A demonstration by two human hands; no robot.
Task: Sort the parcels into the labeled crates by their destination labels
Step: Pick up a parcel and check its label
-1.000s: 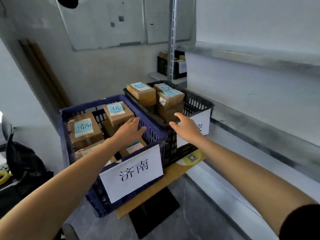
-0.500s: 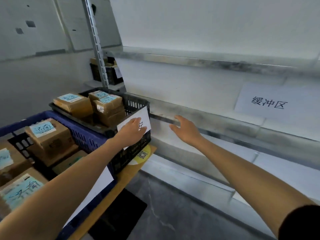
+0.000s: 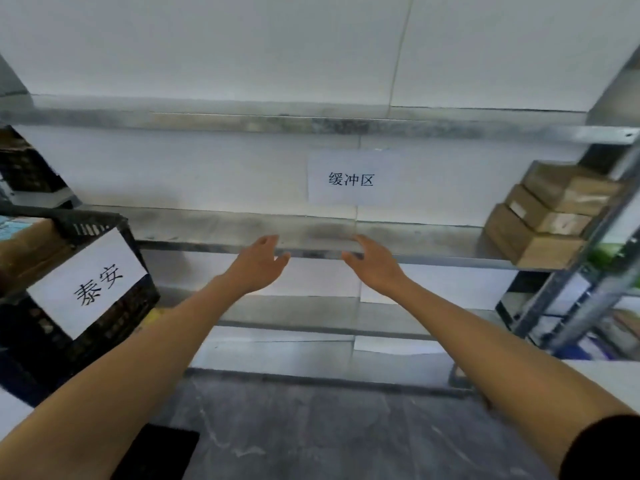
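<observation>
The left hand [image 3: 258, 263] and right hand [image 3: 375, 263] hover empty, fingers [image 3: 269, 241] loosely apart, while the stacked cardboard parcels [image 3: 550, 216] sit on the shelf [image 3: 433, 244] well to the right of the fingers, probably light, stiff boxes best gripped by opposite sides.

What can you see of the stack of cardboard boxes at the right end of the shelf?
The stack of cardboard boxes is three flat brown cartons, closed, one on another, with pale patches too blurred to read. It rests on the metal shelf at its right end, beside the grey upright post. Neither the left hand nor the right hand touches it.
</observation>
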